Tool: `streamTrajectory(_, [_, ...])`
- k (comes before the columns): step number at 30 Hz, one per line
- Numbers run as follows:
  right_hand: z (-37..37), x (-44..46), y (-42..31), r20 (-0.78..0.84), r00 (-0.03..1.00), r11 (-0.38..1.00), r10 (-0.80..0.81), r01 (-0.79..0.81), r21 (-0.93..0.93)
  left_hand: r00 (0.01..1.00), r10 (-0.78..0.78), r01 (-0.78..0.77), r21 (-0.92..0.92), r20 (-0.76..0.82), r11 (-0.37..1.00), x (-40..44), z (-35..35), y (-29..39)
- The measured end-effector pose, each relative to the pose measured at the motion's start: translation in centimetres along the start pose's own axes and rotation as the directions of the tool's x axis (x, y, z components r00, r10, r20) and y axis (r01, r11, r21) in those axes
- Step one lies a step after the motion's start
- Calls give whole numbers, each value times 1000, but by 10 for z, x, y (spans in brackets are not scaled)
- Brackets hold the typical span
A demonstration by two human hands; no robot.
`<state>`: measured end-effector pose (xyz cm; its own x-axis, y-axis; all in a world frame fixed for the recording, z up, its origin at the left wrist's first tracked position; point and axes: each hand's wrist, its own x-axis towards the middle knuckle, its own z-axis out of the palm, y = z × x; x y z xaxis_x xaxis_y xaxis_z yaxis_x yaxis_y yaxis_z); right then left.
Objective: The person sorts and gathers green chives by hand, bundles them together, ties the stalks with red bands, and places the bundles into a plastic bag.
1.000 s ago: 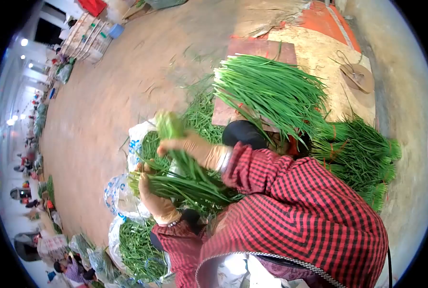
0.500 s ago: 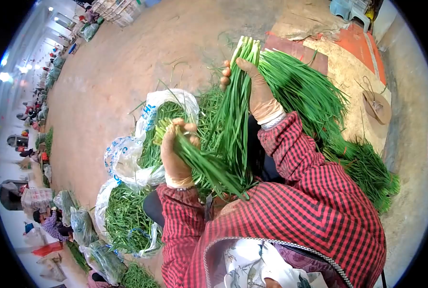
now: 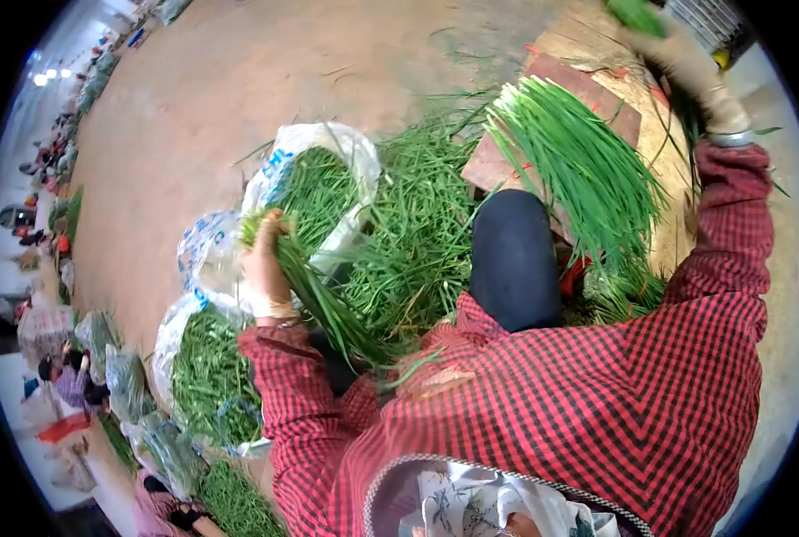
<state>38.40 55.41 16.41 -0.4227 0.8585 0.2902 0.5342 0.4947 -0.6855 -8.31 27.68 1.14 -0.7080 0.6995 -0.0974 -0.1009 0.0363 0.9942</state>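
My left hand (image 3: 265, 268), in a thin glove, is closed around a small bunch of green stalks (image 3: 319, 300), their leaves trailing down toward my lap. At the top right, my raised right hand (image 3: 686, 67) is blurred by motion, with a green bunch (image 3: 636, 16) at its fingers and long dark leaves hanging beside the wrist. A large pile of long green stalks with pale ends (image 3: 578, 161) lies on a reddish board (image 3: 484, 166), right of my knee.
Loose green leaves (image 3: 417, 215) cover the floor before me. Two white plastic bags (image 3: 363, 148) (image 3: 171, 340) of greens stand at the left. Tied bundles (image 3: 628, 291) lie right of my knee. Another person (image 3: 72, 380) sits at the far lower left, near filled bags.
My right hand has swung up and right, away from the pile, with its green bunch. My left hand has moved left and up slightly, still gripping its stalks. The view has shifted.
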Motion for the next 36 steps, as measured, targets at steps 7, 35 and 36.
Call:
streamTrajectory(7, [101,-18,101,48,951,789,306,-225,-572,982,-36,55,101,-185,993,59,23,-169])
streamTrajectory(35, [141,0,248,145,915,891,377,-315,-328,522,76,-731,399,850,554,22,261,-112])
streamTrajectory(36, [138,-3,235,178,914,914,364,-314,-258,500,62,-728,381,864,570,21,279,-114])
